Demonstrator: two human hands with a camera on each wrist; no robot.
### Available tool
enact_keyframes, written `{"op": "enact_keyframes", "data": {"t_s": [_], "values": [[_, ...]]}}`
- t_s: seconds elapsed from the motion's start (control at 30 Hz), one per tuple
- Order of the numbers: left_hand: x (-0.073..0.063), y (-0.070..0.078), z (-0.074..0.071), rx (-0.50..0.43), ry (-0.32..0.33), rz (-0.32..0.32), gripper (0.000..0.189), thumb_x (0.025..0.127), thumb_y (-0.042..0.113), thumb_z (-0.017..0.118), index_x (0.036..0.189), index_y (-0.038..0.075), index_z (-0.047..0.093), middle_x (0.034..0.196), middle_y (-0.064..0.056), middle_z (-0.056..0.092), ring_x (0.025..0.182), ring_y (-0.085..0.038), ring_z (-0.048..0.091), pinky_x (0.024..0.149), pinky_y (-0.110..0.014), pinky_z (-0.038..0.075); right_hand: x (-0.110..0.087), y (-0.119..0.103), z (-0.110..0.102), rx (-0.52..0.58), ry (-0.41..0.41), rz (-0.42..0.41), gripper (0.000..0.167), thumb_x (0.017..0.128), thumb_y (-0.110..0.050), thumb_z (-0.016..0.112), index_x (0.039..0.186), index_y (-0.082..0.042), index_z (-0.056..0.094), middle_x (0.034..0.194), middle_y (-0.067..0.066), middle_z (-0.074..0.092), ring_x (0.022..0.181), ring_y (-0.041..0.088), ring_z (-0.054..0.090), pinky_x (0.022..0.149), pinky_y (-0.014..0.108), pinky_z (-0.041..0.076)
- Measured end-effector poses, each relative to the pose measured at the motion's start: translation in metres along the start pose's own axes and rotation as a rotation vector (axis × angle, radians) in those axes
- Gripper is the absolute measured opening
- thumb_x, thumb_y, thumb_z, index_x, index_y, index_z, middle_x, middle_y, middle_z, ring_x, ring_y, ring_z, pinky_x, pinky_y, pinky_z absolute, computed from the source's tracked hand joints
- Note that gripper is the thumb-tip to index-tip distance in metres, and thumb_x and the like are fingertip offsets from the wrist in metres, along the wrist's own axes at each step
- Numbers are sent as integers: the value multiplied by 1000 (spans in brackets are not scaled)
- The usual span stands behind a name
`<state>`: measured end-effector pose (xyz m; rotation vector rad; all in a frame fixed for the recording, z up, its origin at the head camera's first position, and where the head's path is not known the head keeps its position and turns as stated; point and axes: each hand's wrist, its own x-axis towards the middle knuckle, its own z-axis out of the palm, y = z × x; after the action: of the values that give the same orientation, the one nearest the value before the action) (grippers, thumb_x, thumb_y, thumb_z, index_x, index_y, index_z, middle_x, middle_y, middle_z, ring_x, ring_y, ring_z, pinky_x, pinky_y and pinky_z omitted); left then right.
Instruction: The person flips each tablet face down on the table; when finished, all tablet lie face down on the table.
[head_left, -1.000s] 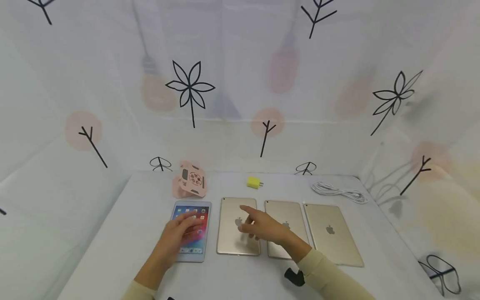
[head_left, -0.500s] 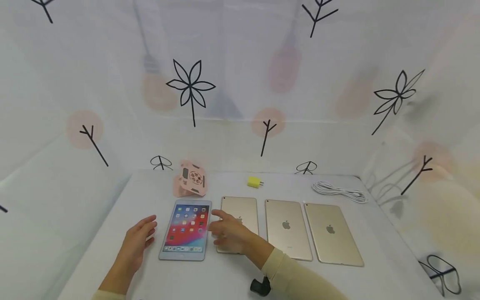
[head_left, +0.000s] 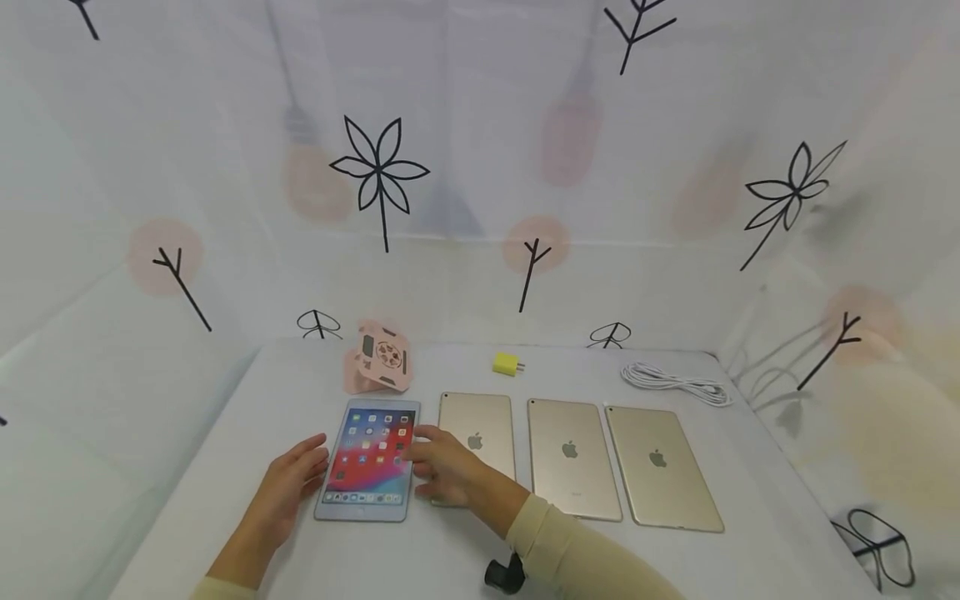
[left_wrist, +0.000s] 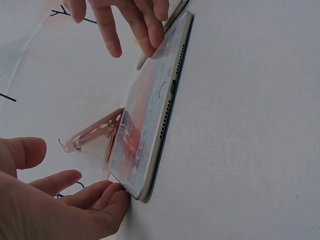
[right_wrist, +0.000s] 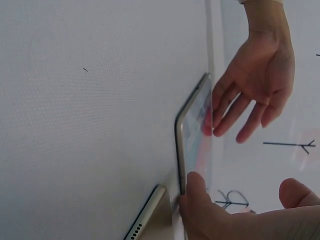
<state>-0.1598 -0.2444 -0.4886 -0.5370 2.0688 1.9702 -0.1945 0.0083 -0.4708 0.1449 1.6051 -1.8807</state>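
Observation:
A tablet lies face up with its home screen lit, at the left of a row on the white table. My left hand is at its left edge; in the left wrist view the fingertips meet the tablet's side, with the thumb raised apart. At the tablet's right edge is my right hand. Its fingers touch that edge in the right wrist view, its thumb held away. Neither hand wraps round the tablet. Part of a gold tablet, face down, is hidden behind my right hand.
Two more gold tablets lie face down at the right, a nearer one and a farther one. Behind the row are a pink stand, a yellow plug adapter and a coiled white cable. A patterned cloth hangs behind.
The lit tablet has shifted slightly left. My left hand moved off its screen to its left edge; my right hand crossed left from over the gold tablets to its right edge.

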Motion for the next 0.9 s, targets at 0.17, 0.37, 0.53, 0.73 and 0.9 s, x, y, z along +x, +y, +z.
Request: {"op": "enact_keyframes", "data": {"t_s": [0.17,0.37,0.53,0.73,0.9], "values": [[0,0,2,27,-19,2,61,108,29,45,161,6,25,162,-26,29,144,-42,34,121,-54,30,0,0,1,16,-7,-6,63,94,-13,67,151,-8,42,126,14,60,110,30,52,90,43,54],[1,-4,2,38,-46,10,67,108,30,45,163,6,16,162,-29,24,148,-46,28,122,-56,24,3,4,3,41,-25,-12,62,96,-14,65,152,-4,40,132,18,63,113,32,62,95,46,56],[1,-4,4,56,-56,11,69,108,32,46,164,9,13,164,-29,17,148,-48,24,122,-56,21,6,5,1,77,-2,-5,71,95,-13,67,155,-2,32,131,21,59,115,33,60,97,48,55],[1,-2,7,99,-90,25,71,107,32,50,163,7,15,164,-29,18,149,-47,23,120,-59,21,9,5,-5,129,9,12,70,94,-10,65,152,5,28,126,23,57,106,29,58,94,44,55],[0,-2,7,96,-125,49,73,106,33,52,162,5,16,164,-30,18,150,-48,18,121,-63,15,10,5,-7,123,-12,-16,27,95,-8,60,121,0,55,115,18,68,95,23,63,86,37,58]]}}
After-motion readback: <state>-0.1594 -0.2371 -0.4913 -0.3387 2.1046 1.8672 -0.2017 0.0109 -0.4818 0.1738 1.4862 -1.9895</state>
